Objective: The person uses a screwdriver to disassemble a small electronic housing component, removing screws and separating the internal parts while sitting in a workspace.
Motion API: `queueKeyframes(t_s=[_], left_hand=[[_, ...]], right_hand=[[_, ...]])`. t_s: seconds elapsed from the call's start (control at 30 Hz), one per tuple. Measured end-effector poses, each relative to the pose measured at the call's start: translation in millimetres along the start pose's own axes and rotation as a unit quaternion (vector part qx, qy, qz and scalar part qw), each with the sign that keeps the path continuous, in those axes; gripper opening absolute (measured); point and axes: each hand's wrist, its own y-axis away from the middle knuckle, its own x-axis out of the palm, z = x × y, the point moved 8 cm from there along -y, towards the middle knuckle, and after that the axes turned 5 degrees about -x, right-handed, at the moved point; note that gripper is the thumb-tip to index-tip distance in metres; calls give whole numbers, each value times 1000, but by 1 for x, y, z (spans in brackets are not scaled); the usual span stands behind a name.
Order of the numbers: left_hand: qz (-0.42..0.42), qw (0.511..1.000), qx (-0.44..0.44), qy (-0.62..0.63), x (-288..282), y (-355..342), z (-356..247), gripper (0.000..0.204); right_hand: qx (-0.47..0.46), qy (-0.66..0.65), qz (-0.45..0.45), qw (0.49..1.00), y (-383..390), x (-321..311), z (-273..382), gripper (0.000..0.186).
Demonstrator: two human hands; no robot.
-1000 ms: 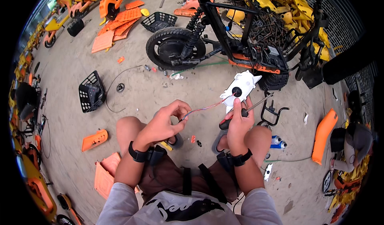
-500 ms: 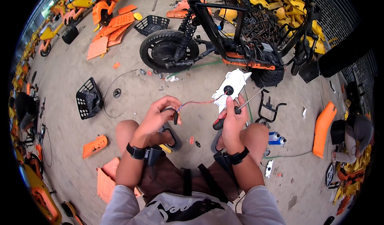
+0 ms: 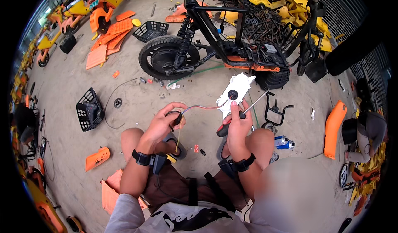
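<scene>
A bare concrete floor (image 3: 62, 88) is spread with parts, and a stripped scooter (image 3: 263, 52) is stood on it beyond the hands. Above the floor, between the knees and the scooter, a white housing (image 3: 238, 88) is held up by the right hand (image 3: 239, 129). The housing is set beyond that hand's fingertips, with its long axis slanted: the near end is turned to the left, the far end away and to the right. The thumb is pressed near its lower edge, and a screwdriver (image 3: 223, 129) is gripped in the same hand, its shaft pointed away to the right, roughly along the housing's slant.

The left hand (image 3: 163, 123) is well apart from the housing, which lies to its right and a little farther from the body. Its fingers are closed on the wires (image 3: 203, 107) and on a curved black piece (image 3: 178, 117); how the two are joined there cannot be told. The gap between the hands is spanned nearly sideways by the wires, slightly bowed, from a round black plug (image 3: 233, 94) in the housing. A yellow strand (image 3: 178, 138) is left hanging below the left hand.
</scene>
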Motion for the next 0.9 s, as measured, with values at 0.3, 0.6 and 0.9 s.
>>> queueKeyframes(t_s=[0.3,0.6,0.9], left_hand=[[42,996,63,50,10,7,-13,34],[-133,988,26,-80,-27,13,-10,15],[-86,946,5,-312,-33,12,17,13]], right_hand=[[19,12,-18,1000,-2,-5,-6,53],[10,29,7,1000,2,8,-10,49],[-14,78,16,997,3,26,-20,43]])
